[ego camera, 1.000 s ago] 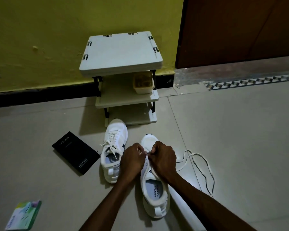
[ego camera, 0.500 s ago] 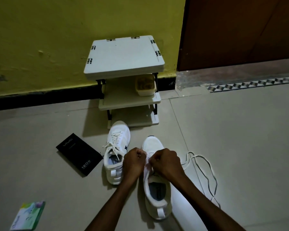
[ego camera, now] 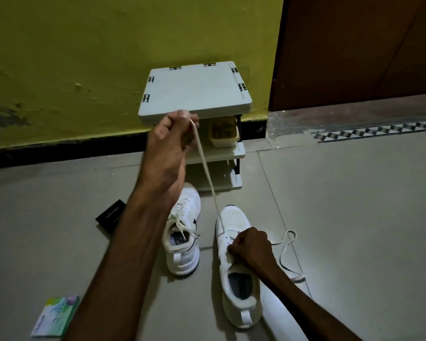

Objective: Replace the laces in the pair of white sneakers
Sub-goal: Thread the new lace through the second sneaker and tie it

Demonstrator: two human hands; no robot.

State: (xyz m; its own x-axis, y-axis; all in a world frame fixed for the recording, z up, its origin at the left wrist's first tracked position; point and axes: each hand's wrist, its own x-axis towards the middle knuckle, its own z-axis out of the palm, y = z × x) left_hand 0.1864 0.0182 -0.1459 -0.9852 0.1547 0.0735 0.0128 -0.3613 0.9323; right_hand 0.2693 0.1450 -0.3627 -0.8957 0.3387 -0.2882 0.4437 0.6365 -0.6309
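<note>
White mesh sneaker (ego camera: 231, 217), mid-floor: lacing barely begun. Left hand (ego camera: 172, 134) pinches flat white lace (ego camera: 207, 173) taut; right hand (ego camera: 251, 247) grips its upper. Second white sneaker (ego camera: 185, 257) appears laced.

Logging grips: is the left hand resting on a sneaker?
No, the left hand holds the lace taut above the white sneaker the right hand grips.

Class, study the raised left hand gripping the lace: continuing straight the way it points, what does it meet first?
Probably the front edge of the grey plastic rack's top shelf, which the left hand, gripping the flat white lace, overlaps, though depth is unclear.
</note>
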